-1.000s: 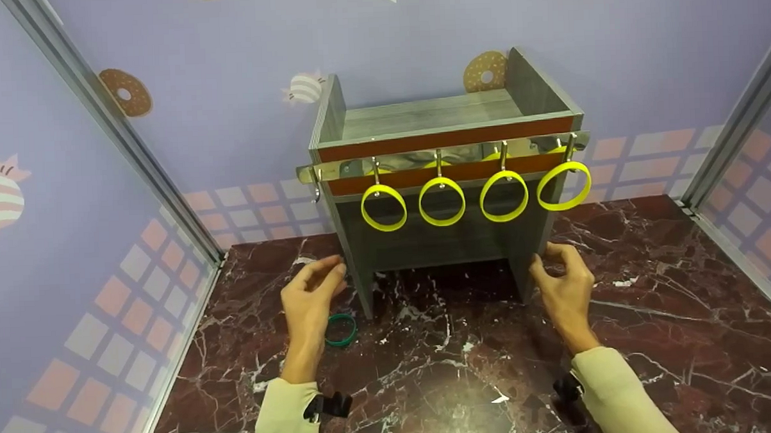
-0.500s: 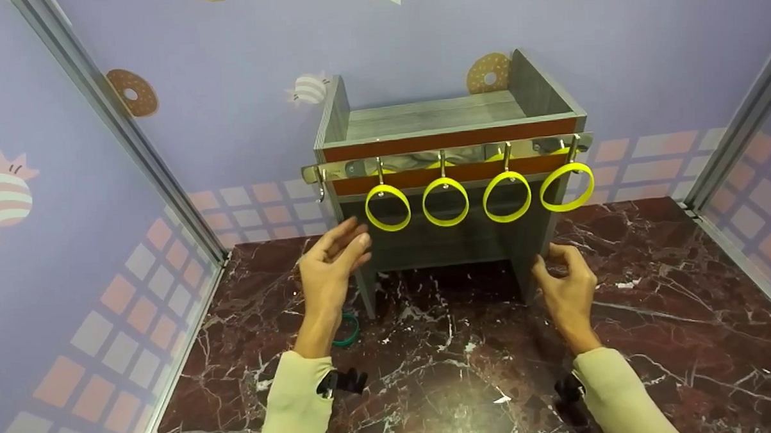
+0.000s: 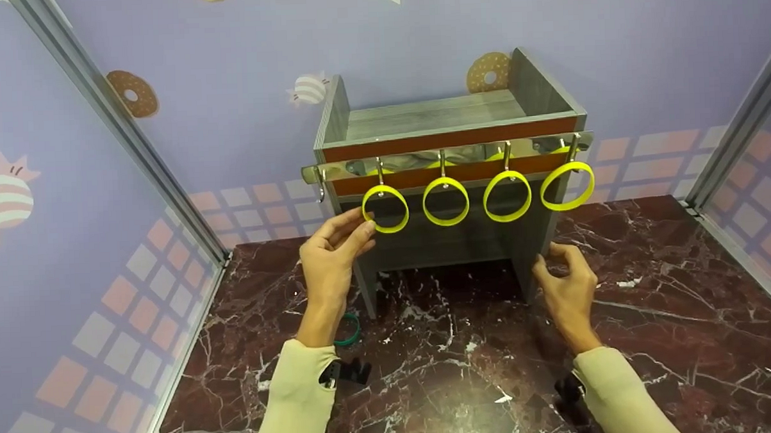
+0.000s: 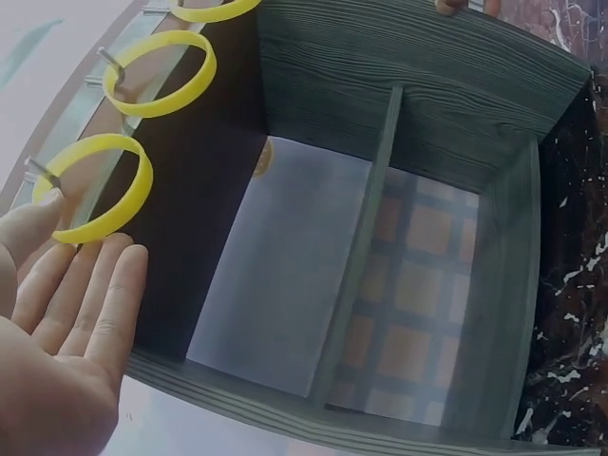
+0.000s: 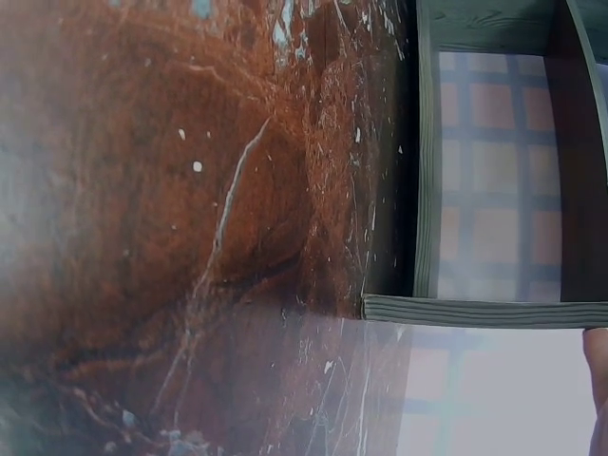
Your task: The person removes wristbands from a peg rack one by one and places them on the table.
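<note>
Ring work: judged to be at the taking-hold stage, with the leftmost yellow round ring (image 3: pixel 392 230) hung below a slim silver hook (image 3: pixel 380 172), at the front of the grey wood-grain shelf unit (image 3: pixel 433 112).
Left hand (image 3: pixel 329 260): pinched lightly, by the look of it, the lower left rim of that ring between thumb and fingers; not possible to tell how firmly.
Right hand (image 3: pixel 567 280): gripped the front edge of the unit's right side panel with curled thumb and fingers, probably for steadiness.
Next move: called, in all likelihood, for a small, careful motion along the hook, with no sideways tug and no loss of the brace at the panel.
Three other yellow rings (image 3: pixel 448 224): hung in a row to the right, each from a separate hook, near one another but apart.
Shiny metal rail (image 3: pixel 342 170): ran across the unit's front and bore a bare end hook (image 3: pixel 321 187) near the left hand.
Dark green ring (image 3: pixel 357 333): lay on the dark red marbled tabletop (image 3: pixel 449 387), partly hidden by the left wrist in the head view.
In the way: hook tip and nearest neighbouring ring, likely to be knocked in a wide swing.
</note>
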The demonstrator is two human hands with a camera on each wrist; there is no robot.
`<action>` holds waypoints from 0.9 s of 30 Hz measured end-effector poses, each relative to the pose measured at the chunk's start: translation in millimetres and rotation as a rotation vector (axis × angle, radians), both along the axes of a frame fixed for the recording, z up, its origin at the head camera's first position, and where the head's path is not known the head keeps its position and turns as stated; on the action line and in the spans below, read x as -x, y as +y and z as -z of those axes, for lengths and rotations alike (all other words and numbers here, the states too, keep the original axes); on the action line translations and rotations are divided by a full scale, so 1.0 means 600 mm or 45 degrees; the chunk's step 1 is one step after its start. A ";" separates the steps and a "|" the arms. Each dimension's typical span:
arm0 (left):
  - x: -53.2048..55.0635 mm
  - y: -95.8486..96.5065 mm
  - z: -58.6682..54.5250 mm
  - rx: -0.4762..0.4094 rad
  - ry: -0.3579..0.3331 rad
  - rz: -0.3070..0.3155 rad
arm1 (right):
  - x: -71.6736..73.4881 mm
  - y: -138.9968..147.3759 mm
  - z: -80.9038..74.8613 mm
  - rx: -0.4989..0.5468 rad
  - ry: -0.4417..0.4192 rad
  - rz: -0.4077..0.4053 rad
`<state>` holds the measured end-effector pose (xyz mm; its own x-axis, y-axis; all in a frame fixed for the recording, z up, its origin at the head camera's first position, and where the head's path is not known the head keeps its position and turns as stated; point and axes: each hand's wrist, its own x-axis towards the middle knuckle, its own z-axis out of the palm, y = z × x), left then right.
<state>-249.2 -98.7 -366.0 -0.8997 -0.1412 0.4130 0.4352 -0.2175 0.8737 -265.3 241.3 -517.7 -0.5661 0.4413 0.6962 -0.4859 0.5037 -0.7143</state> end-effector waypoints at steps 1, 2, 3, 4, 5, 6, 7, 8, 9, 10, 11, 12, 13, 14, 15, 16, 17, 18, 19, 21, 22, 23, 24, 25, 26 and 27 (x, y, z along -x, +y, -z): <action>0.000 0.001 -0.002 0.000 0.007 -0.005 | -0.001 0.001 0.000 0.001 -0.001 0.003; 0.001 0.001 -0.004 0.003 0.014 -0.010 | -0.001 0.001 0.001 0.003 -0.003 0.004; 0.001 0.002 -0.006 0.003 0.021 -0.014 | -0.002 0.002 0.001 0.005 -0.007 0.005; 0.001 0.002 -0.008 0.000 0.027 -0.015 | -0.002 0.002 0.001 0.007 -0.011 0.006; 0.001 0.003 -0.010 -0.004 0.032 -0.017 | -0.002 0.003 0.001 0.009 -0.014 0.008; 0.001 0.003 -0.012 -0.012 0.036 -0.017 | -0.002 0.003 0.001 0.009 -0.016 0.011; 0.000 0.003 -0.014 -0.020 0.041 -0.016 | -0.002 0.003 0.001 0.008 -0.017 0.013; 0.001 0.003 -0.015 -0.025 0.045 -0.018 | -0.002 0.003 0.001 0.008 -0.019 0.012; 0.000 0.003 -0.017 -0.033 0.049 -0.022 | -0.001 0.002 0.001 0.007 -0.020 0.014; -0.001 0.002 -0.019 -0.038 0.052 -0.028 | -0.001 0.001 0.001 0.005 -0.019 0.013; -0.002 0.002 -0.021 -0.045 0.054 -0.034 | 0.000 0.000 0.001 0.003 -0.018 0.012; -0.003 0.000 -0.022 -0.048 0.056 -0.037 | 0.001 -0.001 0.001 0.002 -0.017 0.012; -0.005 -0.001 -0.024 -0.051 0.060 -0.042 | 0.001 -0.002 0.001 0.001 -0.017 0.009; -0.006 -0.003 -0.025 -0.052 0.064 -0.046 | 0.002 -0.003 0.001 0.000 -0.017 0.006; -0.008 -0.005 -0.027 -0.054 0.069 -0.049 | 0.003 -0.004 0.002 -0.003 -0.016 0.006; -0.010 -0.006 -0.028 -0.055 0.076 -0.052 | 0.003 -0.005 0.002 -0.004 -0.016 0.005; -0.011 -0.008 -0.029 -0.054 0.081 -0.054 | 0.003 -0.005 0.002 -0.005 -0.018 0.005; -0.013 -0.009 -0.030 -0.051 0.086 -0.059 | 0.003 -0.005 0.002 -0.007 -0.019 0.006; -0.014 -0.010 -0.030 -0.051 0.092 -0.065 | 0.003 -0.005 0.002 -0.007 -0.020 0.007; -0.018 -0.012 -0.030 -0.055 0.101 -0.077 | 0.002 -0.004 0.003 -0.007 -0.018 0.007; -0.019 -0.013 -0.031 -0.062 0.104 -0.082 | 0.002 -0.004 0.003 -0.007 -0.017 0.007; -0.022 -0.014 -0.031 -0.071 0.105 -0.088 | 0.001 -0.003 0.003 -0.008 -0.016 0.008; -0.024 -0.016 -0.031 -0.083 0.108 -0.094 | 0.001 -0.002 0.003 -0.008 -0.013 0.008; -0.027 -0.017 -0.031 -0.099 0.110 -0.096 | 0.001 -0.002 0.003 -0.009 -0.010 0.008; -0.029 -0.018 -0.031 -0.113 0.113 -0.100 | 0.001 -0.001 0.003 -0.009 -0.007 0.008; -0.032 -0.020 -0.031 -0.128 0.114 -0.104 | 0.000 -0.001 0.003 -0.010 -0.005 0.007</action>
